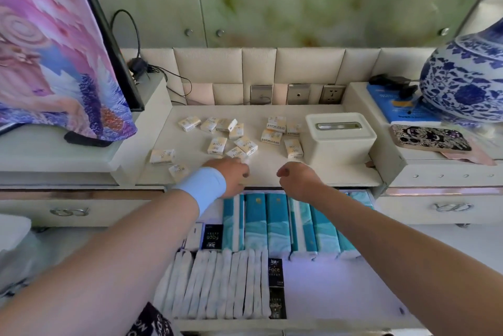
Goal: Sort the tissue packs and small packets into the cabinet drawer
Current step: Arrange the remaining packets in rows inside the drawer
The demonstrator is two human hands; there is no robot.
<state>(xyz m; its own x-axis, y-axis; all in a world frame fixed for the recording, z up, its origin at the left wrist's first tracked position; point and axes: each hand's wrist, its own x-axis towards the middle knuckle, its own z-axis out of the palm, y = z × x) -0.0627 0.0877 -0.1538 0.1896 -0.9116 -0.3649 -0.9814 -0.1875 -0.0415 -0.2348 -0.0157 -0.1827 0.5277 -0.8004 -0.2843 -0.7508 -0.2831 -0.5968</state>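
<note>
Nearest, the open white cabinet drawer [340, 295] already holds a row of soft white plastic-wrapped tissue packs [217, 284] standing on edge, with slim black printed packets [275, 273] at their 3 o'clock and teal-and-white tissue packs [277, 224] ranked at 12 o'clock. Above the drawer's far edge, the left grip [231, 175], wearing a pale blue wristband, curls down at the front of the cream desk [272, 169]; whether it has closed on anything I cannot tell. The right grip [296, 180], at its 3 o'clock, has its fingers curled in with nothing showing between them. Scattered at 12 o'clock across the desk lie the small cream-and-yellow pocket tissue packets [217, 146]. They look light, squashy and slick-wrapped, so they are best pinched across the narrow sides, perhaps several at once. A cream tissue box [339, 137] sits at 2 o'clock.
</note>
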